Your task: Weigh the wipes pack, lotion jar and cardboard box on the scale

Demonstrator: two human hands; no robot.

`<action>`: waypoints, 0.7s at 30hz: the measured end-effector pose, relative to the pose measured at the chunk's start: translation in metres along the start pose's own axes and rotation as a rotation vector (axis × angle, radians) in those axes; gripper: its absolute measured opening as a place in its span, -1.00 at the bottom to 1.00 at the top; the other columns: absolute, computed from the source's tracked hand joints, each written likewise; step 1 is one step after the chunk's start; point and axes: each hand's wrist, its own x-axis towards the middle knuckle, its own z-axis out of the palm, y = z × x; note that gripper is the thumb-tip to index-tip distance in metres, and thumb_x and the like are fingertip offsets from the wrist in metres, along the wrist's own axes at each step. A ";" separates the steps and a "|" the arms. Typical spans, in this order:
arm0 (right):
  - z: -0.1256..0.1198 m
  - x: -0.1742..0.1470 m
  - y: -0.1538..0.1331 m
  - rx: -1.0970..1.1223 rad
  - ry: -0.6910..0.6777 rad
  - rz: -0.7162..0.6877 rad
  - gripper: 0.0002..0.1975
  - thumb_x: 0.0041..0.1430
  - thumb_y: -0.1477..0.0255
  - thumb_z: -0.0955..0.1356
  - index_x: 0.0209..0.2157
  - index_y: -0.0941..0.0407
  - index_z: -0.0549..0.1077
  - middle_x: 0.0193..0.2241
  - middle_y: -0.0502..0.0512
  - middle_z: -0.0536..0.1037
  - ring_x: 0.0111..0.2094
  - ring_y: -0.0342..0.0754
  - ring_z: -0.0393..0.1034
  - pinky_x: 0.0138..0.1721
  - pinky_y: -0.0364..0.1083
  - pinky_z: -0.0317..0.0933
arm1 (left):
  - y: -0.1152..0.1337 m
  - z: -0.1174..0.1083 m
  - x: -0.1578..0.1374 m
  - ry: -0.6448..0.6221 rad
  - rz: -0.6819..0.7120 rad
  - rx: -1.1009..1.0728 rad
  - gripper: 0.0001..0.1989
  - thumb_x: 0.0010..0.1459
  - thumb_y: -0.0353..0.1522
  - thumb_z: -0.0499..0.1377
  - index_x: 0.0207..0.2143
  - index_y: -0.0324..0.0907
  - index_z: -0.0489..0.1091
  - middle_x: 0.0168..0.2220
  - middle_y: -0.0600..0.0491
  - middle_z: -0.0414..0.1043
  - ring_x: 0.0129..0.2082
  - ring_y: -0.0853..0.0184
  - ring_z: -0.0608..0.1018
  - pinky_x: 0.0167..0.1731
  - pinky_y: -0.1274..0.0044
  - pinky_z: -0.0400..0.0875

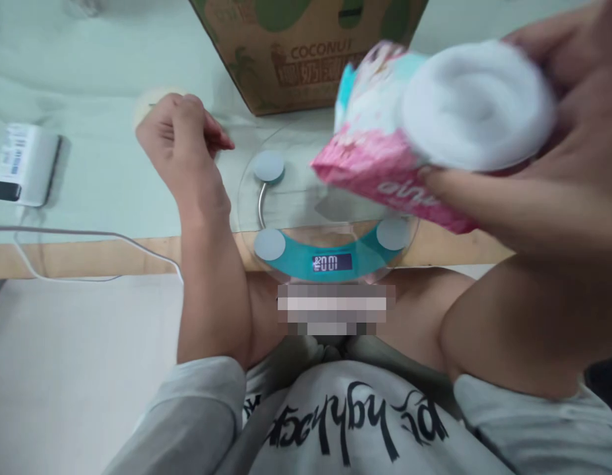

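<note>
Pink packet (380,155), white disc (477,109) in R hand (548,191); L hand (180,132) curled, load unclear; glass scale (296,262) at near tabletop edge (88,256), prob. readability.

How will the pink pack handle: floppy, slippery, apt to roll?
The pack is probably floppy: its wrapper looks thin and creased. It may be a bit slippery in the right hand, since the printed film looks smooth. Rolling seems unlikely, given its pointed, angular corner.

The packet (372,142) is pink, white and turquoise
</note>
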 end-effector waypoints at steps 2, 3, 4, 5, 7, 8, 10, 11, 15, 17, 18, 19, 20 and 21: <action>0.017 0.000 -0.011 -0.116 -0.110 -0.138 -0.17 0.18 0.30 0.49 0.50 -0.11 0.43 0.28 -0.05 0.57 0.18 -0.09 0.53 0.49 -0.05 0.50 | 0.001 -0.004 -0.001 0.000 -0.004 0.005 -0.56 0.37 -0.56 0.11 -0.60 -0.15 0.23 -0.60 0.17 -0.02 -0.66 0.49 0.29 -0.60 0.67 0.09; 0.025 0.001 -0.013 -0.146 -0.151 -0.228 -0.17 0.16 0.36 0.44 0.49 -0.10 0.43 0.27 -0.04 0.58 0.19 -0.09 0.55 0.44 -0.07 0.54 | 0.002 -0.005 -0.002 -0.001 -0.005 0.006 -0.55 0.39 -0.56 0.09 -0.60 -0.16 0.22 -0.59 0.16 -0.01 -0.66 0.50 0.30 -0.59 0.68 0.09; 0.033 0.003 -0.012 -0.157 -0.185 -0.313 -0.18 0.16 0.42 0.41 0.47 -0.10 0.43 0.29 -0.04 0.57 0.24 -0.08 0.56 0.40 -0.08 0.57 | 0.002 -0.006 -0.003 -0.003 -0.006 0.006 -0.55 0.40 -0.56 0.08 -0.60 -0.17 0.22 -0.59 0.16 0.00 -0.65 0.51 0.31 -0.59 0.69 0.09; 0.040 0.004 -0.009 -0.173 -0.217 -0.387 -0.20 0.18 0.45 0.40 0.47 -0.13 0.42 0.33 -0.04 0.55 0.28 -0.06 0.56 0.39 -0.06 0.59 | 0.003 -0.007 -0.004 -0.005 -0.007 0.006 -0.54 0.42 -0.56 0.07 -0.60 -0.17 0.22 -0.58 0.16 0.01 -0.65 0.52 0.33 -0.58 0.70 0.09; 0.049 0.005 0.001 -0.206 -0.291 -0.479 -0.20 0.26 0.46 0.38 0.51 -0.19 0.37 0.36 0.00 0.53 0.30 0.03 0.58 0.35 0.07 0.63 | 0.003 -0.008 -0.006 -0.006 -0.012 0.003 -0.52 0.46 -0.58 0.05 -0.59 -0.20 0.23 -0.57 0.16 0.04 -0.64 0.55 0.33 -0.58 0.71 0.09; 0.052 0.006 0.007 -0.217 -0.343 -0.503 -0.17 0.30 0.41 0.39 0.57 -0.21 0.32 0.36 0.05 0.53 0.29 0.10 0.58 0.32 0.15 0.65 | 0.003 -0.008 -0.006 -0.007 -0.018 0.005 -0.51 0.47 -0.60 0.03 -0.59 -0.20 0.24 -0.57 0.16 0.05 -0.64 0.56 0.33 -0.58 0.72 0.09; 0.053 0.008 0.017 -0.196 -0.418 -0.504 -0.10 0.35 0.25 0.46 0.66 -0.22 0.23 0.42 0.14 0.48 0.37 0.22 0.54 0.36 0.29 0.63 | 0.003 -0.008 -0.006 -0.001 -0.030 0.024 -0.46 0.51 -0.63 0.00 -0.60 -0.20 0.20 -0.58 0.17 -0.01 -0.66 0.59 0.27 -0.58 0.72 0.07; 0.052 0.010 0.021 -0.160 -0.422 -0.480 -0.10 0.34 0.17 0.50 0.64 -0.21 0.26 0.45 0.15 0.45 0.42 0.24 0.50 0.41 0.31 0.60 | 0.003 -0.010 -0.006 0.006 -0.040 0.044 -0.44 0.51 -0.66 0.01 -0.60 -0.19 0.15 -0.58 0.19 -0.09 -0.67 0.60 0.22 -0.59 0.71 0.03; 0.058 0.031 0.039 0.292 0.305 -0.125 -0.80 0.39 0.35 0.44 -0.26 0.17 0.43 -0.18 0.09 0.53 -0.11 -0.18 0.49 -0.01 -0.12 0.44 | 0.002 -0.021 -0.003 0.008 -0.080 0.200 -0.34 0.36 -0.84 0.08 -0.65 -0.19 -0.11 -0.64 0.23 -0.32 -0.68 0.65 -0.08 -0.58 0.62 -0.25; 0.066 0.048 0.051 0.555 0.789 0.122 -0.61 0.47 0.45 0.23 -0.41 0.14 -0.07 -0.49 -0.03 -0.03 -0.49 -0.29 -0.08 -0.38 -0.18 -0.12 | -0.001 -0.027 -0.002 -0.031 -0.107 0.281 -0.35 0.22 -0.92 0.03 -0.69 -0.22 -0.15 -0.68 0.24 -0.30 -0.66 0.67 -0.15 -0.54 0.59 -0.34; 0.070 0.055 0.057 0.645 0.875 0.243 -0.64 0.47 0.44 0.16 -0.36 0.09 -0.17 -0.49 -0.06 -0.21 -0.52 -0.26 -0.30 -0.42 -0.13 -0.33 | -0.003 -0.030 -0.002 -0.042 -0.111 0.305 -0.37 0.17 -0.93 0.00 -0.69 -0.23 -0.16 -0.67 0.23 -0.31 -0.65 0.68 -0.17 -0.52 0.59 -0.37; 0.073 0.061 0.062 0.709 0.889 0.350 -0.69 0.46 0.41 0.11 -0.31 0.06 -0.23 -0.47 -0.07 -0.33 -0.52 -0.23 -0.43 -0.43 -0.08 -0.48 | -0.005 -0.032 -0.002 -0.042 -0.113 0.316 -0.39 0.14 -0.94 -0.02 -0.68 -0.23 -0.17 -0.66 0.23 -0.32 -0.64 0.68 -0.18 -0.50 0.58 -0.41; 0.075 0.065 0.066 0.754 0.850 0.433 -0.71 0.42 0.37 0.09 -0.27 0.05 -0.26 -0.45 -0.08 -0.38 -0.52 -0.21 -0.50 -0.43 -0.06 -0.55 | -0.007 -0.033 -0.002 -0.034 -0.109 0.315 -0.41 0.13 -0.93 -0.03 -0.66 -0.22 -0.19 -0.64 0.23 -0.33 -0.64 0.68 -0.19 -0.48 0.56 -0.44; 0.077 0.068 0.068 0.800 0.814 0.493 -0.71 0.35 0.34 0.10 -0.24 0.05 -0.28 -0.45 -0.09 -0.41 -0.52 -0.20 -0.54 -0.44 -0.05 -0.58 | -0.009 -0.033 -0.003 -0.027 -0.103 0.308 -0.41 0.13 -0.92 -0.03 -0.64 -0.21 -0.20 -0.63 0.23 -0.34 -0.63 0.67 -0.20 -0.47 0.55 -0.46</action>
